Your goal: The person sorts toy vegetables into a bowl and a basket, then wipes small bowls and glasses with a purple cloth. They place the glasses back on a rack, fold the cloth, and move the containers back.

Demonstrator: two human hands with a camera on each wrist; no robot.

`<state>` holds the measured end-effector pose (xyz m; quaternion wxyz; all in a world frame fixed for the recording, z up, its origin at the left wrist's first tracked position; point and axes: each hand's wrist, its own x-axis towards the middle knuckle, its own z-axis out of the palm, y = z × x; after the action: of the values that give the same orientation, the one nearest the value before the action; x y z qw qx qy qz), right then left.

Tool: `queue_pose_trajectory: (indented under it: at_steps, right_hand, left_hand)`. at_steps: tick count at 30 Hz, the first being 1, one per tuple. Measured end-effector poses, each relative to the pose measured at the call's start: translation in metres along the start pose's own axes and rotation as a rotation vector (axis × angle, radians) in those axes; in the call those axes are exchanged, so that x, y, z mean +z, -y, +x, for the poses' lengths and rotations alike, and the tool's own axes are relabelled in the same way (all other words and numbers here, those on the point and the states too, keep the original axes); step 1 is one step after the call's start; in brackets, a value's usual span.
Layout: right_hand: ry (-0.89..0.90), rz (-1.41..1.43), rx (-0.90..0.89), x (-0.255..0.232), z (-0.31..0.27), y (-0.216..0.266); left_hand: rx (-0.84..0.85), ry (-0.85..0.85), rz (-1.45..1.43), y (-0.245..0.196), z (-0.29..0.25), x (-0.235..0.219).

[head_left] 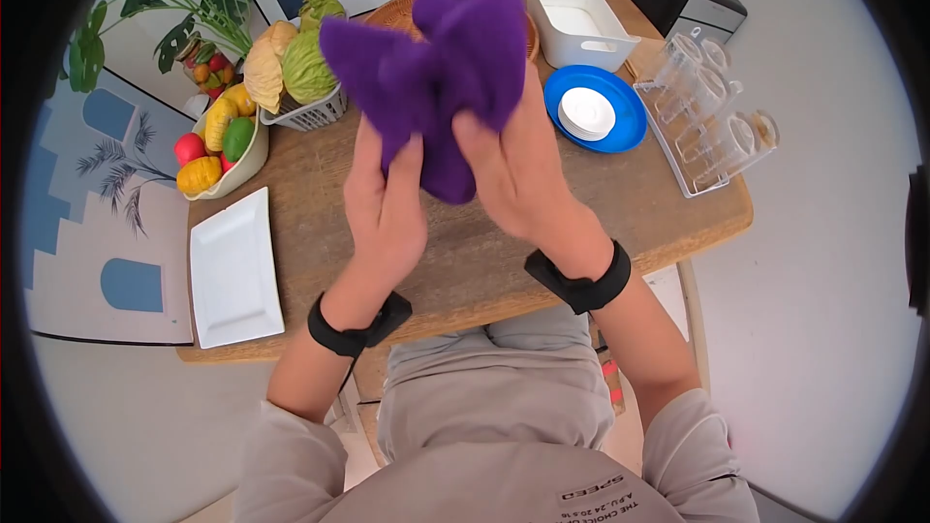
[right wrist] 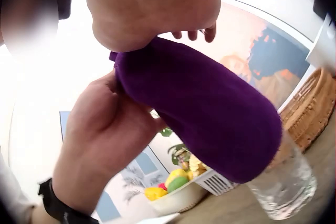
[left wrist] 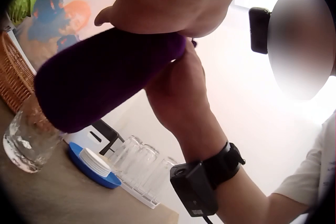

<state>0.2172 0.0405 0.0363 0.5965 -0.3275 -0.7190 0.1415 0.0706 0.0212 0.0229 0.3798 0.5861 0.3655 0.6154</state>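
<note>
A purple cloth (head_left: 436, 77) is held up over the table between both hands, its corners spread toward the far side. My left hand (head_left: 383, 208) grips its left part, thumb on the near face. Opposite it, my right hand (head_left: 523, 174) holds the right part the same way. Both wrist views show the cloth (left wrist: 100, 79) hanging in a long rounded fold. Past the fold's end is a clear drinking glass (right wrist: 287, 187), its upper part covered by the cloth in these views. That glass is hidden in the head view.
Left on the table are a white plate (head_left: 235, 271), a fruit bowl (head_left: 254, 160) and a vegetable basket (head_left: 315, 116). A wicker basket (head_left: 392, 15) lies behind the cloth. Rightward are a white bin (head_left: 581, 24), a blue plate (head_left: 620, 131) bearing small white plates, and a glass rack (head_left: 693, 189).
</note>
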Motion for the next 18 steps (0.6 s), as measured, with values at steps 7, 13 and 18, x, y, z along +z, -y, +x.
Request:
queue_pose_trajectory:
  at_steps: [7,13,18]
  right_hand:
    - [0.096,-0.219,0.515,0.009,-0.105,-0.025]
    - [-0.216,0.364,0.992,0.014,-0.121,-0.022]
    - [-0.323,0.762,1.224,0.008,-0.092,-0.025]
  left_hand:
    - [-0.424,0.024,0.051,0.061,-0.062,-0.026]
    - [-0.780,-0.076,-0.304,0.047,-0.060,-0.031]
    - [-0.823,-0.024,-0.567,0.051,-0.035,-0.027]
